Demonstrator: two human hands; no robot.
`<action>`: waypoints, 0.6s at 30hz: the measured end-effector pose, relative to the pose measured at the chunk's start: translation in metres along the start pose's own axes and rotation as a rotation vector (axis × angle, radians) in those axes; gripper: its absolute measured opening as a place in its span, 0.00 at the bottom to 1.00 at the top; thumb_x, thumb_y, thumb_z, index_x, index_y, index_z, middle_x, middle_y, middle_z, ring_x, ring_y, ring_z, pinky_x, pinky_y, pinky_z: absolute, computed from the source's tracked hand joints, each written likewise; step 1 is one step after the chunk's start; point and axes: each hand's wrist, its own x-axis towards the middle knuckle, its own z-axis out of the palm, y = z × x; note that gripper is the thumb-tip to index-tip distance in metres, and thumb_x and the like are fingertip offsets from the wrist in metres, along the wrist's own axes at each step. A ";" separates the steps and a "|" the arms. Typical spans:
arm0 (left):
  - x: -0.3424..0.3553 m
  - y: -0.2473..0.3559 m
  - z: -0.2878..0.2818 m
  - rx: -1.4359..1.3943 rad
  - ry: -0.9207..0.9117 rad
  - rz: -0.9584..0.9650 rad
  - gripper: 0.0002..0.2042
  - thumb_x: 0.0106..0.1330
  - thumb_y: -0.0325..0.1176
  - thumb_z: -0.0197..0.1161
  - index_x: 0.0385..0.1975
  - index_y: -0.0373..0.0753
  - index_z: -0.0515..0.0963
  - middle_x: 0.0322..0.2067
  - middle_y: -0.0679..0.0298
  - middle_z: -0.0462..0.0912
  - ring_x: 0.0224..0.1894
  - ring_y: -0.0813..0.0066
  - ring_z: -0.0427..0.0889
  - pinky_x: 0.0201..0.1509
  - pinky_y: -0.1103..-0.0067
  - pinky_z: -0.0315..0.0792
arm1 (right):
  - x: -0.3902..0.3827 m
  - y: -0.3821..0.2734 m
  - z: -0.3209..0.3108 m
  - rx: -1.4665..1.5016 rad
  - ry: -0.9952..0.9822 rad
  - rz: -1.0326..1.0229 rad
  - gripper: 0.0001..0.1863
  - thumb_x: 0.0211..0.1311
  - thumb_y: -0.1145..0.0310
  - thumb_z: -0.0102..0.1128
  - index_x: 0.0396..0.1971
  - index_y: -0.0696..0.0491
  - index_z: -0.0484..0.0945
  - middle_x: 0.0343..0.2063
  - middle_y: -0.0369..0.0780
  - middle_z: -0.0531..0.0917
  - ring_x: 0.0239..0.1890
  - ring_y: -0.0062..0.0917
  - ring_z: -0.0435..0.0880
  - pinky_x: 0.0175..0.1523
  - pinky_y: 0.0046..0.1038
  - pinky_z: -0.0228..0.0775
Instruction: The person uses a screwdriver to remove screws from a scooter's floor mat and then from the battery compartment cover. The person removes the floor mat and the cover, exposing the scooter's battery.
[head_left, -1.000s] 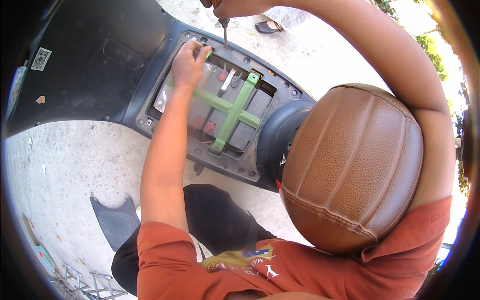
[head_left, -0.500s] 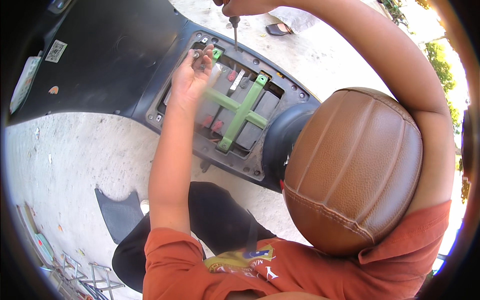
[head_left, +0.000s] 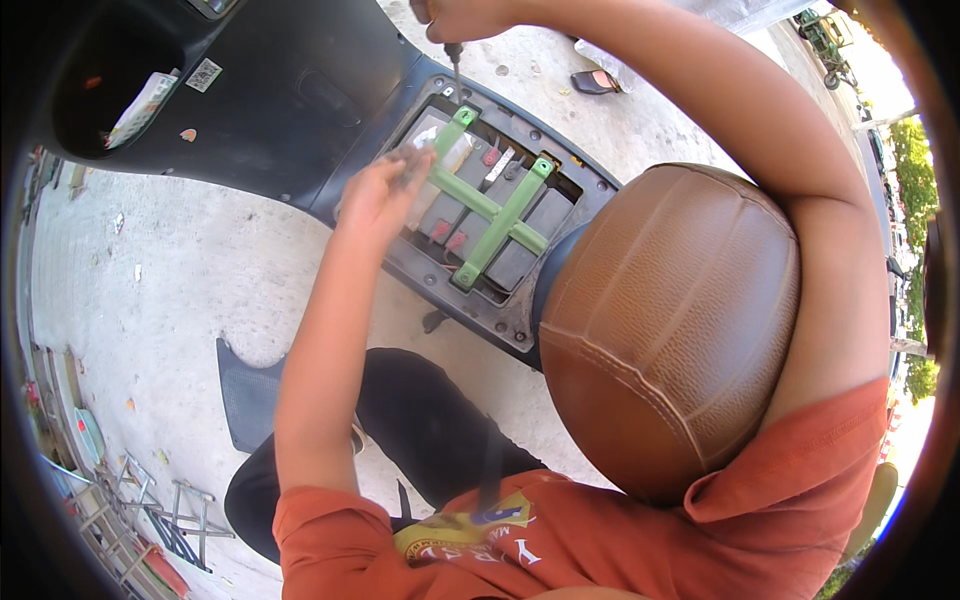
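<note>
My right hand (head_left: 475, 18), at the top, is closed around the handle of a screwdriver (head_left: 456, 65). The shaft points down to the far left end of a green metal bracket (head_left: 485, 238), near its bolt hole; contact cannot be made out. My left hand (head_left: 378, 195) is over the left edge of the battery compartment, beside the bracket's left bar. Its fingers are smeared by motion, so what they hold, if anything, does not show. Under the bracket lie dark batteries (head_left: 535, 215) with red terminal covers (head_left: 440, 230).
A brown leather-covered seat (head_left: 680, 310) fills the right side, below my right arm. The scooter's dark front panel (head_left: 290, 90) rises at left. A black shoe-like item (head_left: 595, 82) lies on the far ground. Metal frames (head_left: 190, 515) stand at lower left.
The screwdriver has shifted left, to the bracket's far left end. My left hand has drawn back from that end, toward me. The whole view has also turned slightly.
</note>
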 end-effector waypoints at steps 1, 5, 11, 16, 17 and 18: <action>-0.018 0.002 -0.007 0.031 0.026 0.005 0.09 0.75 0.17 0.44 0.51 0.20 0.65 0.56 0.38 0.70 0.62 0.46 0.74 0.70 0.67 0.75 | 0.000 -0.007 -0.001 -0.016 -0.005 0.019 0.14 0.44 0.69 0.60 0.29 0.61 0.86 0.31 0.53 0.86 0.38 0.48 0.87 0.45 0.43 0.78; -0.087 0.012 0.004 0.253 0.184 0.052 0.13 0.68 0.15 0.48 0.51 0.23 0.68 0.52 0.44 0.74 0.49 0.59 0.78 0.54 0.78 0.79 | -0.023 -0.008 0.006 -0.054 -0.009 0.057 0.14 0.47 0.67 0.59 0.29 0.60 0.86 0.32 0.54 0.86 0.38 0.49 0.86 0.46 0.45 0.78; -0.162 0.043 -0.052 0.344 0.369 0.068 0.11 0.66 0.23 0.56 0.46 0.29 0.75 0.39 0.60 0.76 0.34 0.79 0.74 0.27 0.85 0.63 | -0.024 -0.008 0.011 -0.065 -0.011 0.096 0.15 0.47 0.68 0.62 0.37 0.55 0.84 0.35 0.50 0.87 0.43 0.45 0.86 0.46 0.43 0.77; -0.164 0.025 -0.110 0.373 0.492 0.063 0.08 0.68 0.26 0.58 0.43 0.32 0.76 0.29 0.66 0.74 0.22 0.84 0.64 0.20 0.86 0.57 | -0.010 -0.017 0.024 -0.048 -0.052 -0.065 0.12 0.48 0.70 0.65 0.34 0.56 0.80 0.30 0.47 0.85 0.37 0.43 0.85 0.42 0.42 0.76; -0.167 0.019 -0.118 0.393 0.511 0.056 0.08 0.69 0.27 0.57 0.44 0.32 0.76 0.29 0.67 0.73 0.22 0.84 0.64 0.19 0.86 0.57 | -0.009 -0.022 0.026 -0.002 -0.078 -0.079 0.11 0.48 0.71 0.65 0.33 0.56 0.79 0.29 0.47 0.85 0.36 0.42 0.85 0.41 0.41 0.76; -0.160 0.012 -0.125 0.422 0.478 0.050 0.08 0.70 0.27 0.56 0.44 0.32 0.76 0.29 0.67 0.73 0.22 0.84 0.64 0.19 0.86 0.57 | -0.014 -0.024 0.025 0.009 -0.092 -0.048 0.11 0.48 0.71 0.66 0.33 0.57 0.79 0.28 0.46 0.85 0.35 0.40 0.85 0.39 0.40 0.76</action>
